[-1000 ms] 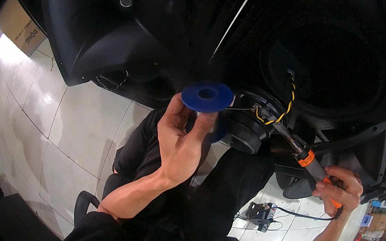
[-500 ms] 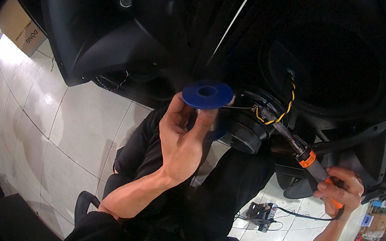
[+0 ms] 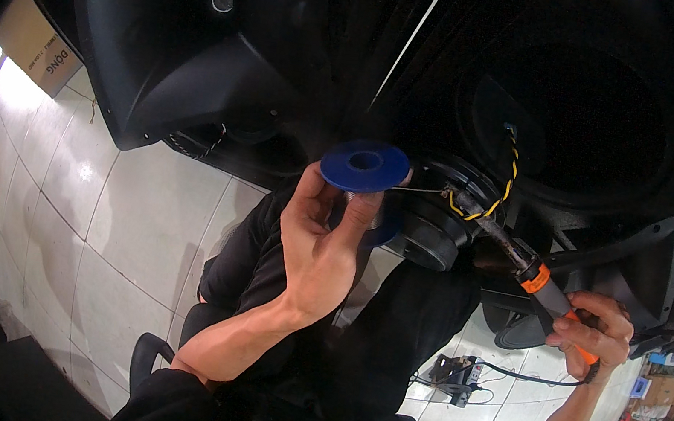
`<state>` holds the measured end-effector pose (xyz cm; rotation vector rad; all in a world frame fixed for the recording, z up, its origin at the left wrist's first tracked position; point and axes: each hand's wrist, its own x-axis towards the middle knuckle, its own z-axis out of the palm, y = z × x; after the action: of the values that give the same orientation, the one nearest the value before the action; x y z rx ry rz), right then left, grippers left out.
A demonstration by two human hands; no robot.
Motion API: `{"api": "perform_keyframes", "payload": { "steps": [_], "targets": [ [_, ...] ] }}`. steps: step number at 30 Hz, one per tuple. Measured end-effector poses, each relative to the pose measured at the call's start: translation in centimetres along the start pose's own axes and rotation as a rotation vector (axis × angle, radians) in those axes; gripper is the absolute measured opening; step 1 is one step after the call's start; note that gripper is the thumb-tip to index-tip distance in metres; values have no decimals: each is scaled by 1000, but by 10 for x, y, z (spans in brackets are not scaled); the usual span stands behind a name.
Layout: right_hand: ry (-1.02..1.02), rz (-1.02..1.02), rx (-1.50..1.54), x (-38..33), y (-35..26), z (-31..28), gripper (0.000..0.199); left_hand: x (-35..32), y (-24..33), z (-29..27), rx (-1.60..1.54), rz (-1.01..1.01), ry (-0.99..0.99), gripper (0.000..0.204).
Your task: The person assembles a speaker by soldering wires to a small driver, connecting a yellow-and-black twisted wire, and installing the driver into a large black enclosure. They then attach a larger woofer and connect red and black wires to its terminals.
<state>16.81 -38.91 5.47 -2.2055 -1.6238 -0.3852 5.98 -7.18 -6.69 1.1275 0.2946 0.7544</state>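
My left hand point(image 3: 318, 251) is closed round a blue spool of solder point(image 3: 365, 167), its fingers between the two flanges. A thin solder strand point(image 3: 417, 190) runs from the spool to a terminal on a black round speaker driver point(image 3: 430, 224). My right hand point(image 3: 595, 333) grips the orange and grey handle of a soldering iron point(image 3: 549, 296). The iron's metal tip end reaches the same terminal, where a twisted yellow-and-black wire point(image 3: 513, 171) ends; exact contact is too small to tell. That wire comes out of a dark speaker cabinet point(image 3: 497, 52).
A large black horn point(image 3: 174, 24) stands at the left, and another horn-shaped piece point(image 3: 630, 269) at the right. On the tiled floor point(image 3: 145, 227) lies a power strip point(image 3: 464, 379) with cords. Cardboard boxes point(image 3: 33, 43) stand at the far left.
The view has shifted very slightly. Both hands, the solder spool and the soldering iron keep nearly the same places at the driver's terminal.
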Motion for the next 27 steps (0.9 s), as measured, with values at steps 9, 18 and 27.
{"api": "perform_keyframes", "payload": {
  "steps": [9, 18, 27],
  "targets": [
    [-34, -1, -37, 1, 0, -3, 33, 1, -2, 4, -44, 4, 30, 29],
    [-56, -4, -97, 10, -6, -6, 32, 0, -2, 4, -20, -5, 25, 28],
    [-49, 2, -125, 11, -8, -7, 34, -2, 0, 1, -76, -36, 46, 29]
  ]
}}
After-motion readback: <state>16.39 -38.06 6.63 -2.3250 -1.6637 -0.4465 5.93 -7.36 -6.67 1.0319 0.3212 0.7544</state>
